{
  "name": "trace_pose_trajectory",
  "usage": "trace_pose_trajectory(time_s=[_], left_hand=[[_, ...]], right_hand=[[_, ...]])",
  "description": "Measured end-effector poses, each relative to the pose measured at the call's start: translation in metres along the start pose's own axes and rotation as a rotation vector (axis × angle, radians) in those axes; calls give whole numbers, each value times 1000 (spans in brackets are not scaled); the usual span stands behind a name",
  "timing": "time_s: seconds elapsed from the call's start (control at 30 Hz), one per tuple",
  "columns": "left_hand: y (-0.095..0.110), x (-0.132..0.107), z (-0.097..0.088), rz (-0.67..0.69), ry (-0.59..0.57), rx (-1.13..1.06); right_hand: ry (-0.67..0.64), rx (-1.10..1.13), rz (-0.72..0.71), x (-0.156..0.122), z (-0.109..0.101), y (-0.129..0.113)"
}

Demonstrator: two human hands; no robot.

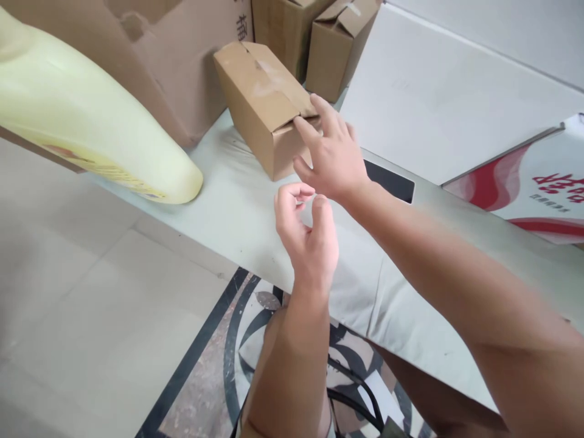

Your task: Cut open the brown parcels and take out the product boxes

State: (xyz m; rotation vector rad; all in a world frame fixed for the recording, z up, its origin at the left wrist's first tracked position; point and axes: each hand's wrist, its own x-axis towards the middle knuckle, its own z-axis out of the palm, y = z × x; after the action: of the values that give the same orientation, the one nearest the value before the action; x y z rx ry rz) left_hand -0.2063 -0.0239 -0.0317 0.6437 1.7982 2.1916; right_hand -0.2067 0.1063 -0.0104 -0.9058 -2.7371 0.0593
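A closed brown cardboard box (260,91) with tape along its top seam rests on the pale cloth-covered surface. My right hand (333,149) is at its near right end, fingers spread and fingertips at the top edge; whether they press on it I cannot tell. Just below and nearer to me, my left hand (308,237) hangs over the cloth, apart from the box. Its fingers are loosely bent toward the thumb, with a gap between and nothing visible in them. Partly hidden behind my right wrist lies a flat dark-screened device (390,181).
A large pale yellow bottle (100,115) leans in from the left. Behind stand a big carton (182,67) and two smaller boxes (335,52) (283,30). White panels (433,91) and a red-and-white printed carton (538,182) are at the right. Black cables (360,395) lie below.
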Motion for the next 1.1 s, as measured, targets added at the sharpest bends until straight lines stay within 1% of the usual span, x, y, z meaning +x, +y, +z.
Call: trace_pose_trajectory(time_s=[0.2,0.3,0.37,0.43,0.5,0.57,0.67,0.7,0.73,0.77,0.8,0.87,0.93,0.97,1.0,1.03,1.1], left_hand=[[-1,3,-3,-36,5,-34],[0,1,-4,-54,-2,-36],[0,0,-5,-44,-2,-48],[0,0,-6,-16,10,-59],[-1,0,-8,17,31,-49],[-2,0,-10,39,61,-26],[-3,0,-12,63,127,13],[-3,0,-13,72,132,19],[-3,-1,-13,80,110,18],[-2,-2,-12,85,50,10],[-2,-3,-10,83,-52,-1],[-1,-8,-3,65,-345,-12],[-1,-17,7,39,-646,2],[-1,-22,13,31,-756,16],[-1,-27,19,32,-832,29],[-2,-32,24,39,-878,43],[-3,-40,35,58,-905,68]], right_hand=[[33,7,-23,12,14,-1],[6,10,-17,16,13,-3],[-7,-2,-17,11,8,-4],[6,-22,-27,-4,3,-2],[43,-44,-37,-32,-1,6],[103,-67,-36,-75,-4,21],[223,-127,11,-159,-7,55],[270,-147,37,-190,-8,68],[282,-162,89,-220,-10,81],[344,-166,130,-250,-12,92],[452,-143,137,-278,-15,101],[565,-103,192,-323,-21,113],[605,-103,233,-354,-26,115],[612,-123,241,-363,-29,113],[622,-146,241,-370,-30,111],[630,-165,239,-374,-31,108],[663,-188,240,-379,-30,104]])
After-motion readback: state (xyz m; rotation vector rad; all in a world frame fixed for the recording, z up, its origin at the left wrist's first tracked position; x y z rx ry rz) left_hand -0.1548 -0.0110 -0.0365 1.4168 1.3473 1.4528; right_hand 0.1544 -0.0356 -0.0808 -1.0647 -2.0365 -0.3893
